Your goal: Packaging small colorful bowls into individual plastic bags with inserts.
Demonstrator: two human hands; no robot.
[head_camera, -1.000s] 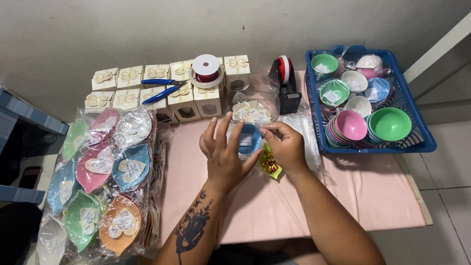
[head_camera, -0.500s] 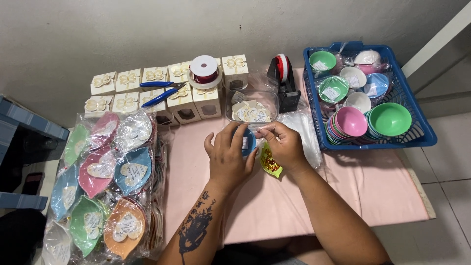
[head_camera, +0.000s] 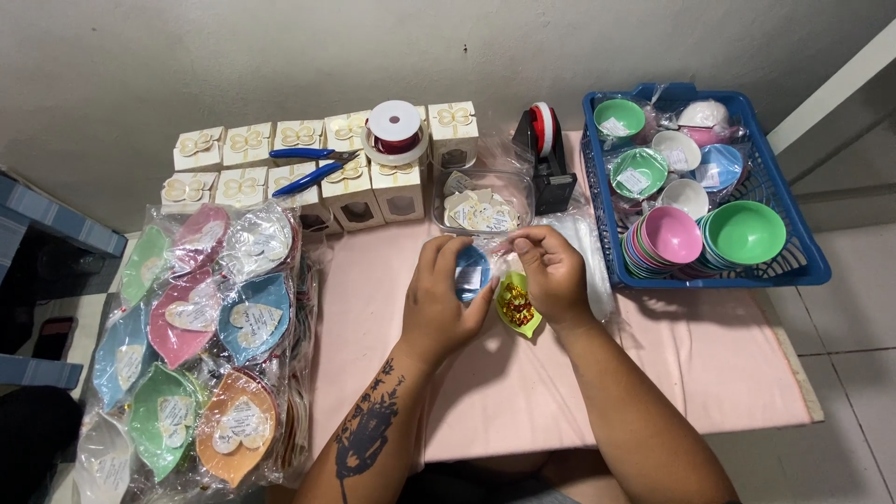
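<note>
My left hand (head_camera: 437, 299) grips a small blue bowl (head_camera: 471, 272) wrapped in clear plastic, held over the pink tabletop (head_camera: 523, 392). My right hand (head_camera: 553, 273) pinches the clear wrap at the bowl's upper right edge. Just below my right hand lies a yellow-green leaf-shaped dish (head_camera: 516, 306) holding red and gold wrapped pieces. A clear plastic container (head_camera: 482, 201) with heart-shaped paper tags stands just beyond both hands.
A blue basket (head_camera: 810, 261) of coloured bowls stands at the right. A black tape dispenser (head_camera: 546, 159), cream gift boxes (head_camera: 347, 191), a red ribbon spool (head_camera: 395, 131) and blue pliers (head_camera: 308, 166) line the back. Wrapped leaf dishes (head_camera: 201, 327) pile at the left.
My left hand has closed its spread fingers around the blue bowl and turned it more on edge. My right hand has shifted slightly up onto the wrap.
</note>
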